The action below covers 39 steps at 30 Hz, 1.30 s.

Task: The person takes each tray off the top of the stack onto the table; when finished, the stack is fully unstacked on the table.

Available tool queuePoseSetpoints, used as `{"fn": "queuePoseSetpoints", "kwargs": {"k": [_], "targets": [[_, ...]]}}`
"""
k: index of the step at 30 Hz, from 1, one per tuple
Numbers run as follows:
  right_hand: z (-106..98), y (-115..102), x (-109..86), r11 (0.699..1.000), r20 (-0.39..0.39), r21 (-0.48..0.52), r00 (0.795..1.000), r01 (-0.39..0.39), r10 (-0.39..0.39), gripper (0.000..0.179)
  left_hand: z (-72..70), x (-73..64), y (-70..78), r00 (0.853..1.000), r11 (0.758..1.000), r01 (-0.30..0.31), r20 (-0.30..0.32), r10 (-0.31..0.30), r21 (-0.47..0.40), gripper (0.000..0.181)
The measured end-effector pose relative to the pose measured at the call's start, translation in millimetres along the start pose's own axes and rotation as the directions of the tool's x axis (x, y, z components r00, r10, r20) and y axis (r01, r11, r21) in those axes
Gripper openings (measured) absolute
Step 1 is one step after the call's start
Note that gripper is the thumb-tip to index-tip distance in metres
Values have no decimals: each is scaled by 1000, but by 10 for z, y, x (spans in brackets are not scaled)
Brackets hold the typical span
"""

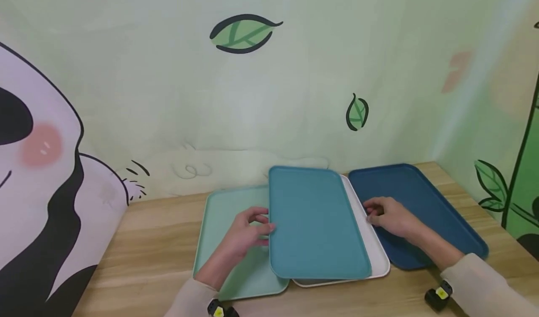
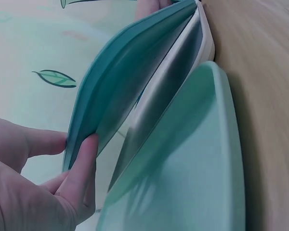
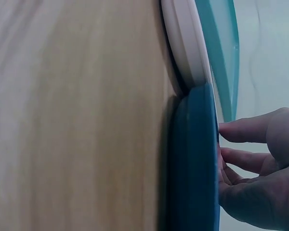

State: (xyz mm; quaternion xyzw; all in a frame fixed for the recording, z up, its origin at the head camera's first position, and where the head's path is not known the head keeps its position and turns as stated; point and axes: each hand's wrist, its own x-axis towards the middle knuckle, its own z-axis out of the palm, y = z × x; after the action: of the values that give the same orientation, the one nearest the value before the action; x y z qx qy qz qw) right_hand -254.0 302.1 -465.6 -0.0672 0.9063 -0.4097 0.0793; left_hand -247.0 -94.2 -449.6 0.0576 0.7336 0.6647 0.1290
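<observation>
My left hand pinches the left edge of a teal tray between thumb and fingers. In the left wrist view that edge of the teal tray is raised, with a wedge-shaped gap below it. Beneath lies a white tray, mostly covered. My right hand, fingers loosely bent, is over the navy blue tray beside the white tray's right edge. Whether its fingertips touch the white rim cannot be told. A mint green tray lies under my left forearm.
The trays lie on a wood-grain table. Behind it stands a pale green wall painted with leaves and a panda-like figure. The mint and navy trays flank the white one closely, left and right.
</observation>
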Motion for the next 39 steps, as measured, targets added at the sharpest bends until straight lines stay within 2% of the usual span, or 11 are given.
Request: {"fn": "queuePoseSetpoints", "kwargs": {"k": [7, 15, 23, 30, 35, 39], "targets": [[114, 8, -46, 1000, -5, 10, 1000, 0, 0, 44, -245, -234, 13, 999, 1000, 21, -28, -21, -3, 48], [167, 8, -62, 1000, -15, -1, 1000, -11, 11, 44, -658, -445, 85, 994, 996, 83, -70, -82, 17, 51], [119, -1, -57, 1000, -5, 0, 1000, 11, -11, 44, -1219, -573, 128, 990, 994, 84, -124, -74, 76, 57], [80, -6, -57, 1000, -9, -18, 1000, -13, 13, 45, -1763, -729, 66, 983, 985, 105, -162, -83, 138, 61], [64, -22, -45, 999, -13, -33, 1000, -16, 16, 45, -2118, -872, 5, 974, 964, 156, -196, -114, 216, 61], [42, -54, -21, 999, -10, -36, 1000, -4, 3, 45, -2380, -959, -39, 958, 933, 230, -234, -167, 276, 63]]}}
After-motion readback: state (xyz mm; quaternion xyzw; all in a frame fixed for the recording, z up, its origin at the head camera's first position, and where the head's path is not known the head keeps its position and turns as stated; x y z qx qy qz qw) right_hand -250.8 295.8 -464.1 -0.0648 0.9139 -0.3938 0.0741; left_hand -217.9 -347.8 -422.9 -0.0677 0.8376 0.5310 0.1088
